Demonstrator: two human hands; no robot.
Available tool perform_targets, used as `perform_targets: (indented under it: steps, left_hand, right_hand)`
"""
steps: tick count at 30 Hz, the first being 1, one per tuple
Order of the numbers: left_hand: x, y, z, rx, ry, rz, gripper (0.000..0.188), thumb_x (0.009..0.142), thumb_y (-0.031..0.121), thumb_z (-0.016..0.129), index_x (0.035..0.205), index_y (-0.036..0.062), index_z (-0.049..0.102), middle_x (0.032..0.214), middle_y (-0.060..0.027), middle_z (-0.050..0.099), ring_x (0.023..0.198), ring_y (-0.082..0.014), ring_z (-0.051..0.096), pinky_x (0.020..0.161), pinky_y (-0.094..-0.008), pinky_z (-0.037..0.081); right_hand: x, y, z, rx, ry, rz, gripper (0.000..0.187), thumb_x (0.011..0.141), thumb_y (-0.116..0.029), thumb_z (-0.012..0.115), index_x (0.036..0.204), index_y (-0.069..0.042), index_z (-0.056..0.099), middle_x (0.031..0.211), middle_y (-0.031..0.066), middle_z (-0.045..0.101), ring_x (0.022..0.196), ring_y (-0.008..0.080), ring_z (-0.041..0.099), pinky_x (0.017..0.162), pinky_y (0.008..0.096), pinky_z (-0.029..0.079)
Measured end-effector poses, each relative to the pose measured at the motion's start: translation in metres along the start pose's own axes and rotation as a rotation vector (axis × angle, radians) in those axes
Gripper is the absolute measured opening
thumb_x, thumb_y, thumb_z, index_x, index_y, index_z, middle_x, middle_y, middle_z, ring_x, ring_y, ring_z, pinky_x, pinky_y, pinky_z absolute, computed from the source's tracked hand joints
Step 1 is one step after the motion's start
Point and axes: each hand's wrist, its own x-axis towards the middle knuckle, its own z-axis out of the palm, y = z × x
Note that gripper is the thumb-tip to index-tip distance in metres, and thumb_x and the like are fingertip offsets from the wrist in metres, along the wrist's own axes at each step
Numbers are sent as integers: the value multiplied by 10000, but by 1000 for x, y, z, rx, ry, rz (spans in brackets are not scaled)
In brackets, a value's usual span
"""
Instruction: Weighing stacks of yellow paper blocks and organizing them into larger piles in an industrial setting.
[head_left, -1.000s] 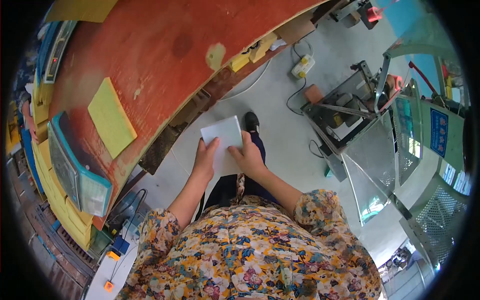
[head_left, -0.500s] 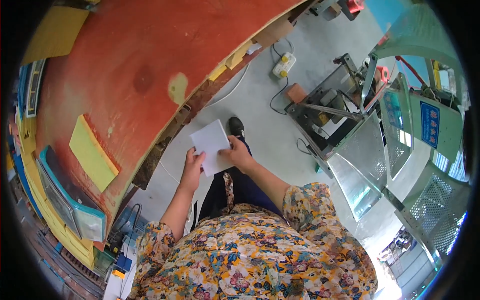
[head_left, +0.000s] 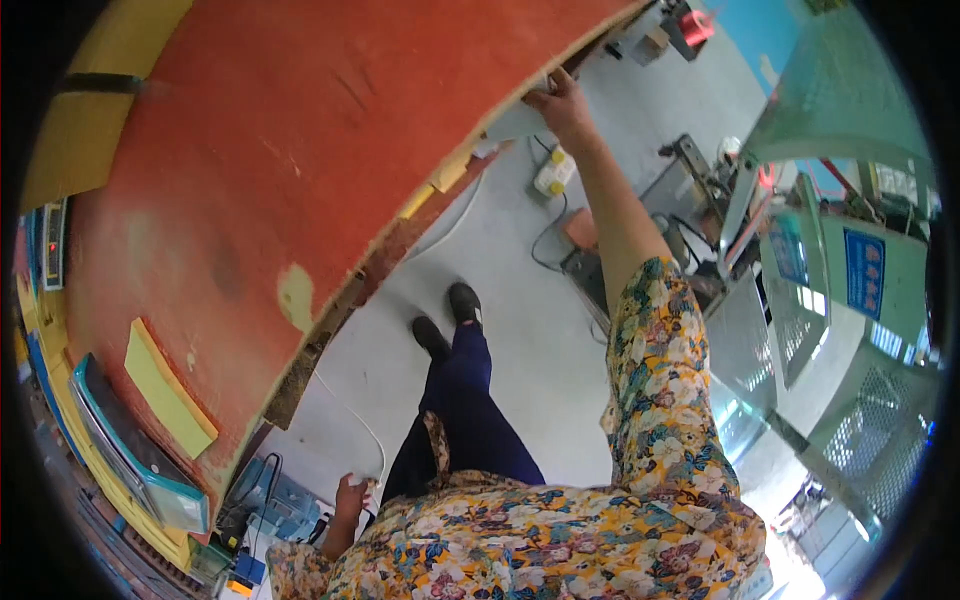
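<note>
Surface [head_left: 300,190] spans the area ahead and left of me. My right hand [head_left: 566,108] extends to its edge, bent; I cannot tell whether it grasps anything. My left hand [head_left: 349,498] hangs low beside my trousers [head_left: 465,420], partly curled, contents unclear. Yellow pad [head_left: 168,392] lies on the surface.

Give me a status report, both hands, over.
Right hand at edge of red painted tabletop, grip unclear. Left hand low beside dark trousers, grip unclear. Yellow rectangular pad on tabletop, apart from hands.
</note>
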Motion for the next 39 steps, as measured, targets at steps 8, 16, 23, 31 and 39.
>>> perform_targets:
  steps: [8,16,23,31,39]
  left_hand:
    - [-27,8,56,267,294,334,618,828,335,715,1307,7,503,1026,-205,689,960,-354,676,834,-429,548]
    - [-82,10,62,-108,355,333,641,821,394,708,1328,40,544,1176,-228,641,1081,-364,625,958,-432,493]
    - [-112,-24,9,-436,631,325,451,879,378,674,1210,71,651,1109,-173,688,981,-301,672,886,-388,519]
    - [-154,-43,-220,-702,1423,625,244,962,222,596,1070,17,672,1004,-152,710,939,-272,686,826,-364,516]
    - [-151,-62,-487,83,1568,999,299,941,148,584,1217,37,618,1326,-161,589,1202,-340,566,1000,-431,462]
  right_hand:
    - [-120,66,148,706,-294,204,320,861,-152,637,1158,-35,621,997,87,669,907,205,638,826,343,515]
    - [-273,177,-58,927,-588,866,258,911,-222,569,1115,-82,643,934,39,642,892,205,611,836,349,503]
    - [-321,-46,108,160,-1397,781,209,956,-105,572,1116,-8,666,989,109,699,861,202,682,699,343,562]
    - [-416,-324,337,-33,-1710,1,377,903,-46,660,1274,-10,604,1102,122,704,993,175,676,858,307,534]
    - [-564,-372,478,-133,-1973,-193,378,910,-95,637,1276,-9,594,1085,128,704,962,177,679,852,317,533]
